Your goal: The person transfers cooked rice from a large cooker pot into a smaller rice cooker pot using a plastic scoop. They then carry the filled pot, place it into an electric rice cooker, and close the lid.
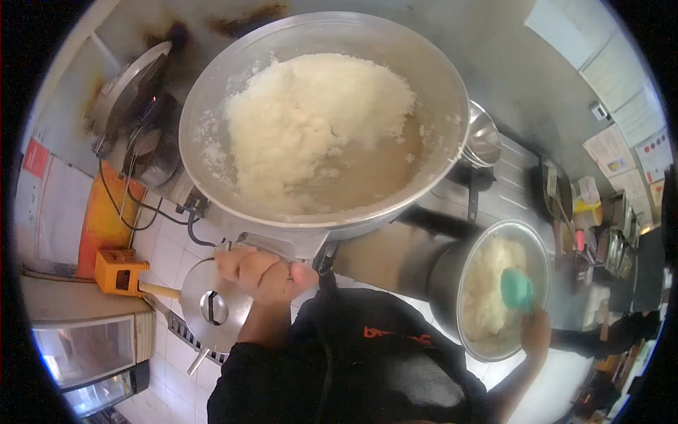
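Note:
A large metal pan (365, 196) fills the upper middle, with a mound of white rice-like grain (318, 106) heaped towards its far left side. My left hand (267, 275) is closed around the handle (280, 245) at the pan's near edge. Over to the right, a deep metal pot (444, 283) holds a pale, steaming mass that also looks like rice (490, 307). My right hand (535, 333) grips a teal plastic scoop (515, 289), whose head is over the pot's contents. What the scoop holds is hidden.
Below my left hand is a round metal lid (233, 331) with a knob. An orange plastic stool (119, 273) stands on the left floor. Metal bowls (483, 135) sit right of the pan. Another person's dark sleeve (598, 342) shows at far right. Cables (140, 225) hang at left.

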`<state>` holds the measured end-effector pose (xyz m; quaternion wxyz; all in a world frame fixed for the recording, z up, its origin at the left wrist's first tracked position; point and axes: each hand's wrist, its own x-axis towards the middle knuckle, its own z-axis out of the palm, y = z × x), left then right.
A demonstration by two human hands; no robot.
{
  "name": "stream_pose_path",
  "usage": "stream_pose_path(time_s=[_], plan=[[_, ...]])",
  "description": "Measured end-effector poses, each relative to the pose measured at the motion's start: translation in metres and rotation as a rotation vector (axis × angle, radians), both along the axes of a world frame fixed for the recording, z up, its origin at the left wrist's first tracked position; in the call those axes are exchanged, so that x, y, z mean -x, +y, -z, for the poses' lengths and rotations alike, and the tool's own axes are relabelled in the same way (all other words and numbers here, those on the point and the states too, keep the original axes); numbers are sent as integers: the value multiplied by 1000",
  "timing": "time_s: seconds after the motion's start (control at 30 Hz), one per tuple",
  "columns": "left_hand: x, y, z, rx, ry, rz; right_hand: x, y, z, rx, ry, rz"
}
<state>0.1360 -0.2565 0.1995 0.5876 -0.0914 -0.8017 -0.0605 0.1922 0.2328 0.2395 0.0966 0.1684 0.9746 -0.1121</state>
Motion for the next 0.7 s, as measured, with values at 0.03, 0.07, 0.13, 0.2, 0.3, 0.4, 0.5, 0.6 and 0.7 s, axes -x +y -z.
stream_pose_path(time_s=[0.03,0.07,0.13,0.2,0.3,0.4,0.5,0.6,0.7], plan=[[-1,-3,-2,-6,2,-6,3,1,2,-6,2,-6],[-4,-5,-5,-7,-43,1,3,7,7,26,38,69],[-6,-10,-6,-1,-85,15,3,7,9,65,76,151],[-3,-14,1,-38,50,53,5,-4,0,-46,325,-83],[-4,-30,9,-142,67,92,-1,-12,-1,39,349,-25],[-19,-70,19,-158,140,143,-11,-16,9,76,302,126],[-38,-103,32,-179,194,71,-16,-16,19,75,409,21],[-52,-159,54,-254,216,134,-23,-6,25,180,354,66],[-78,-196,57,-113,67,-283,-19,27,18,177,364,45]])
